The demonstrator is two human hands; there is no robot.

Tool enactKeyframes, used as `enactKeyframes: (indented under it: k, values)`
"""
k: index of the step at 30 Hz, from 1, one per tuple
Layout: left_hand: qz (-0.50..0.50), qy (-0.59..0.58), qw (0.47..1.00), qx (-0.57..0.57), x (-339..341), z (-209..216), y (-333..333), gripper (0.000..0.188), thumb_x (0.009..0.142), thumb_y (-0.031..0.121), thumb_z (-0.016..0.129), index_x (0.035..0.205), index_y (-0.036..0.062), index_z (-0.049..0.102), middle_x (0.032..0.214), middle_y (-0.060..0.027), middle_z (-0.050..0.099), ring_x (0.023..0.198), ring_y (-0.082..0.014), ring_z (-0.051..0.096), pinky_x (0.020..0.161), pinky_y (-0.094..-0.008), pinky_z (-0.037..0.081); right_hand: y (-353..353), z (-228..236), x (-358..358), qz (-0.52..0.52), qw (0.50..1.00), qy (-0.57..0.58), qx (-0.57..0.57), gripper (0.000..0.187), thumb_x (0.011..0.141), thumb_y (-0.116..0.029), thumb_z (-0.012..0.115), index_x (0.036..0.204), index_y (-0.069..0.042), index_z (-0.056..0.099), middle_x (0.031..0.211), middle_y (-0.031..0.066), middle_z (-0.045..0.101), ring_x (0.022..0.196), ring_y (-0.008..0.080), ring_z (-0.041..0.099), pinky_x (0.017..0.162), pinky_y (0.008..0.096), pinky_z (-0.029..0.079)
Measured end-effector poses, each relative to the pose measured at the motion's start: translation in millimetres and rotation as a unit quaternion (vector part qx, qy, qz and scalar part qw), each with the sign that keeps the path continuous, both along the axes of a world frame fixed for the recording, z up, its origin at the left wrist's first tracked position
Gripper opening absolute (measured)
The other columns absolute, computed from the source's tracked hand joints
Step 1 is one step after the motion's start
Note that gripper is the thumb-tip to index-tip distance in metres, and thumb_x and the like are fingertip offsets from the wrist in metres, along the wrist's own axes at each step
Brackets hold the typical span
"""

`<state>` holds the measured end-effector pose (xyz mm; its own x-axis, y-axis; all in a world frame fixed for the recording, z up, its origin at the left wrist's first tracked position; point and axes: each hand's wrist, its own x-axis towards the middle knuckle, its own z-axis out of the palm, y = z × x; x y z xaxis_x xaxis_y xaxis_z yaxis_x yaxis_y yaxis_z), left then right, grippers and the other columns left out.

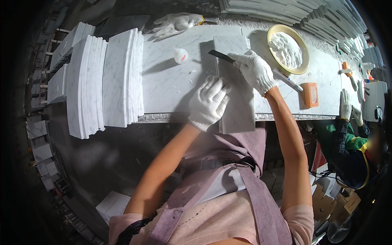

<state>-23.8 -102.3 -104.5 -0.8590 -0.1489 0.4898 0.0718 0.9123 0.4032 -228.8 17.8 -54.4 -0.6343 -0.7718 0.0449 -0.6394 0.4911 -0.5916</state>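
Both my hands wear white knitted gloves. My right hand [256, 71] is closed round a dark flat blade [221, 56], which points left over the far part of a grey-veined marble tile [239, 110]. That long tile lies lengthwise away from me, its near end jutting past the table edge. Along its left side rests my left hand [209, 102], fingers stretched out over the tile's edge. To the left stands a small white bottle [180, 56] with a red mark. Right of my right hand lie a marker pen [287, 79] and an orange block [310, 95].
A yellow bowl of white powder [288, 51] stands at the far right. Stacked marble tiles [122, 77] line the left; more slabs [294, 12] fill the back. A spare glove [176, 24] lies at the far edge. A co-worker's gloved hands [346, 105] are at the right.
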Motion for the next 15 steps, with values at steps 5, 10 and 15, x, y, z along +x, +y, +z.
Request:
enactKeyframes:
  k: [5, 10, 15]
  values:
    - [0.009, 0.021, 1.000, -0.008, -4, 8, 0, 0.032, 0.092, 0.025, 0.072, 0.121, 0.0128, 0.076, 0.136, -0.0113, 0.067, 0.130, -0.0346, 0.062, 0.111, -0.0482, 0.049, 0, 8, 5, -0.018, 0.998, -0.061, -0.025, 0.038, 0.100, -0.004, 0.057, 0.132, -0.012, 0.075, 0.094, 0.0146, 0.075, 0.081, 0.0259, 0.071, 0.076, 0.0380, 0.056]
    - [0.010, -0.006, 1.000, -0.011, 2, 14, 0, 0.026, 0.094, 0.026, 0.071, 0.114, 0.0115, 0.078, 0.133, -0.0093, 0.068, 0.135, -0.0354, 0.058, 0.112, -0.0495, 0.049, 59, 30, 38, -0.055, 0.958, -0.262, -0.100, 0.038, 0.102, -0.009, 0.064, 0.137, -0.014, 0.074, 0.083, -0.0008, 0.066, 0.065, 0.0060, 0.057, 0.056, 0.0245, 0.047]
    - [-0.119, -0.039, 0.977, -0.175, -17, 32, 2, 0.060, 0.101, 0.055, 0.054, 0.140, 0.0108, 0.066, 0.152, -0.0117, 0.059, 0.149, -0.0335, 0.044, 0.129, -0.0548, 0.024, 141, 27, 82, -0.176, 0.754, -0.513, -0.371, 0.072, 0.102, -0.032, 0.074, 0.157, 0.003, 0.044, 0.075, -0.0068, 0.053, 0.053, 0.0012, 0.042, 0.044, 0.0177, 0.033]
